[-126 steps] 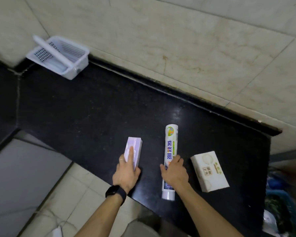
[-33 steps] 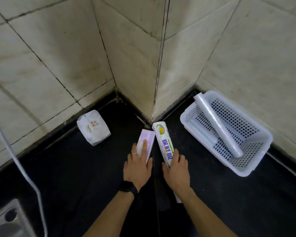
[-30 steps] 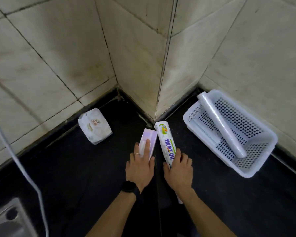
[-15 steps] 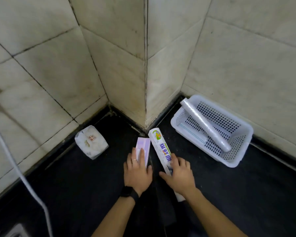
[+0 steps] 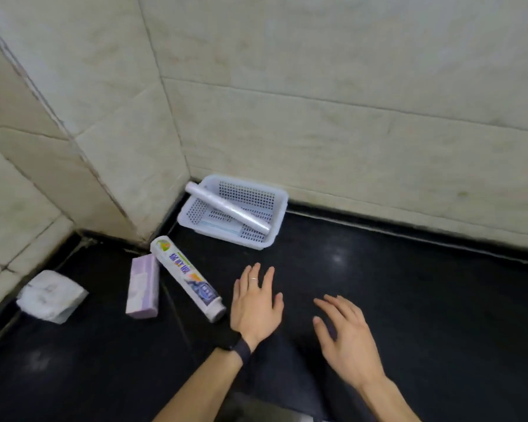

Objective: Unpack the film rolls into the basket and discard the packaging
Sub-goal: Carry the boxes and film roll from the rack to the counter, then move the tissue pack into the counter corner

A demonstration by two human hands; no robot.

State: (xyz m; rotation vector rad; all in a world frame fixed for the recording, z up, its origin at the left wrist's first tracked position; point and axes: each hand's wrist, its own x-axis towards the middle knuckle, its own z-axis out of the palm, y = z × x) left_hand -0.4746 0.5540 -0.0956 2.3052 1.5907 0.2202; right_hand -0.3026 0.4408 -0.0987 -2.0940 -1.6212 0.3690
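A white perforated basket (image 5: 276,205) sits on the black counter against the tiled wall, with a bare clear film roll (image 5: 226,211) lying slantwise across it. Left of it, by the wall corner, lie a packaged film roll (image 5: 187,277) with a printed label and a purple box (image 5: 143,286). A white packet (image 5: 51,295) rests farther left. My left hand (image 5: 255,303) hovers open just right of the packaged roll's near end, apart from it. My right hand (image 5: 346,338) is open over bare counter, fingers spread, holding nothing.
The black counter (image 5: 409,300) stretches right of my hands. Beige tiled walls (image 5: 348,117) close in behind the basket and jut out as a corner at the left.
Both hands have let go of the purple box and the packaged roll and moved right. The view has swung right, so the items now lie to the left.
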